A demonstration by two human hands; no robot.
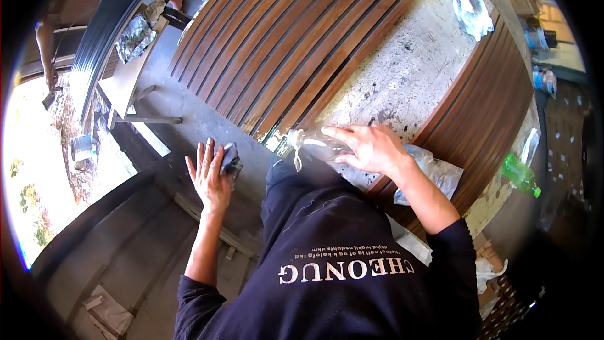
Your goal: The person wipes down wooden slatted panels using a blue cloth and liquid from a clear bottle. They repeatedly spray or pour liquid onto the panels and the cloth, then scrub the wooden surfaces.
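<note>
Clear plastic container, as near as the blur lets me name it, sits at my right hand, thumb on one side and fingers on the other, so I judge that grip closed on it. It lies to the left of my palm, its long axis running roughly crosswise, with a whitish strand hanging at its far-left end. Below that end is the near edge of the brown slatted wooden panel, whose slats slant away from me toward the upper right. My right hand is clearly the nearer one, beside the bare speckled surface. My left hand is well apart to the left, over the grey floor; its fingers are straight and spread, and a crumpled grey cloth seems pinched at the thumb side, though the thumb is hidden.
</note>
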